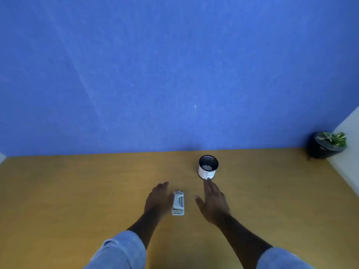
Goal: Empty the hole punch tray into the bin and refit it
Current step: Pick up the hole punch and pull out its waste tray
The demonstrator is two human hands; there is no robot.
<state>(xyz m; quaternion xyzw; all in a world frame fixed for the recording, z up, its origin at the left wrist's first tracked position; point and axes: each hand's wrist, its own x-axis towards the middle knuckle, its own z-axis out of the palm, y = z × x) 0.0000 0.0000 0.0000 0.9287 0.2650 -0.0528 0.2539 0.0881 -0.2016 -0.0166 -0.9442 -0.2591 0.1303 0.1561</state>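
Observation:
A small pale grey hole punch lies flat on the yellow-brown table, its long side pointing away from me. My left hand rests just left of it, thumb touching or nearly touching its side, fingers apart and holding nothing. My right hand hovers open to the right of the punch, a gap between them, fingertips reaching toward the bin. The bin is a small round white cup with a dark inside, holding some pale scraps, standing behind and right of the punch. The punch's tray cannot be made out.
A blue wall rises straight behind the table's far edge. A dark pot with a green-and-white plant stands in the far right corner, beside a white side panel. Bare tabletop stretches to the left and right of my arms.

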